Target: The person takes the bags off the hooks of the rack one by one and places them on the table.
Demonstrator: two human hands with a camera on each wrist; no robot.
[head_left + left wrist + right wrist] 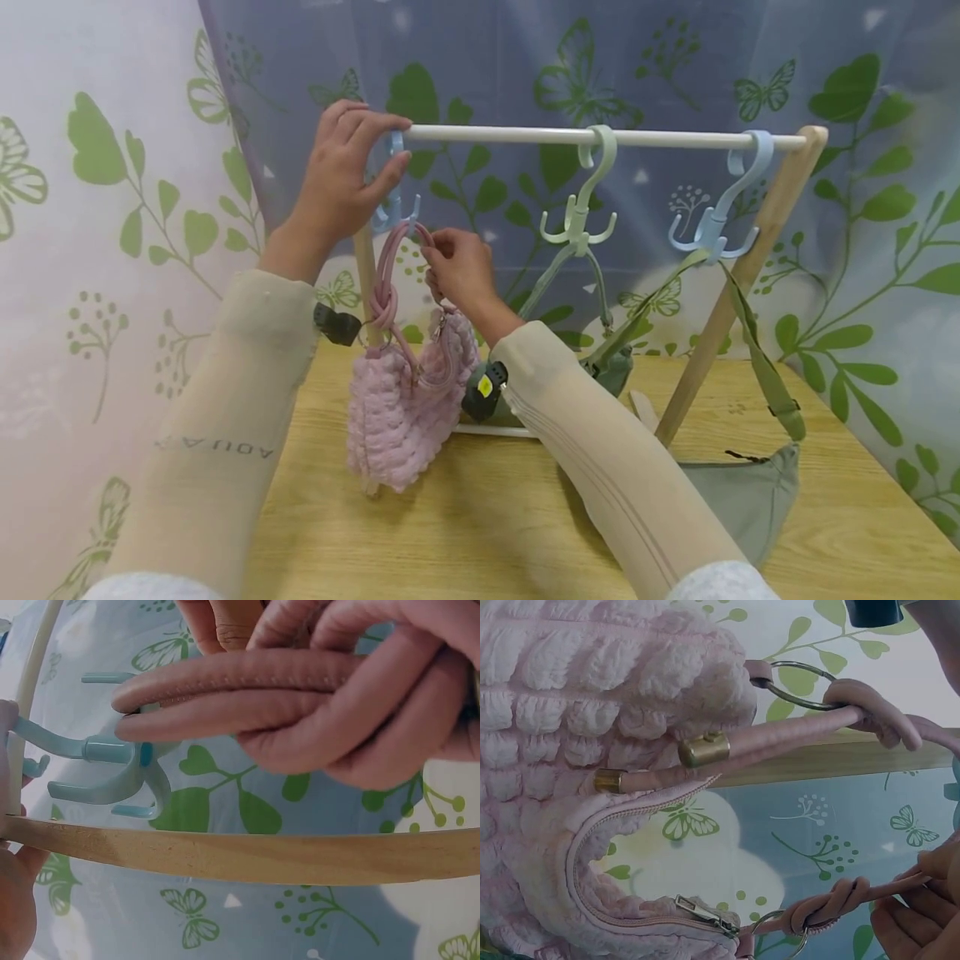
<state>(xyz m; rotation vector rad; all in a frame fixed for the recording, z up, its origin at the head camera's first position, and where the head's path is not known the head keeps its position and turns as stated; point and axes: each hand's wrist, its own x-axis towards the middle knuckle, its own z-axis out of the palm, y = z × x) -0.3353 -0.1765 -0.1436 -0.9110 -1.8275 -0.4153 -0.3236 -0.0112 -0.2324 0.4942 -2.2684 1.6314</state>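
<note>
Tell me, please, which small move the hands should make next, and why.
I would probably have the right hand ease the pink strap down onto the blue hook: it pinches the strap close beside a prong, and the left hand grips the white rod at the hook's top. Whether the strap is fully seated is hard to tell.

Left hand (341, 179) raised, fingers (381, 124) bent; right hand (463, 271) lower, pinching; both forearms (225, 425) outstretched.

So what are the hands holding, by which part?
The right hand pinches the pink bag by its strap; the left hand is at the white rail, hold unclear.
</note>
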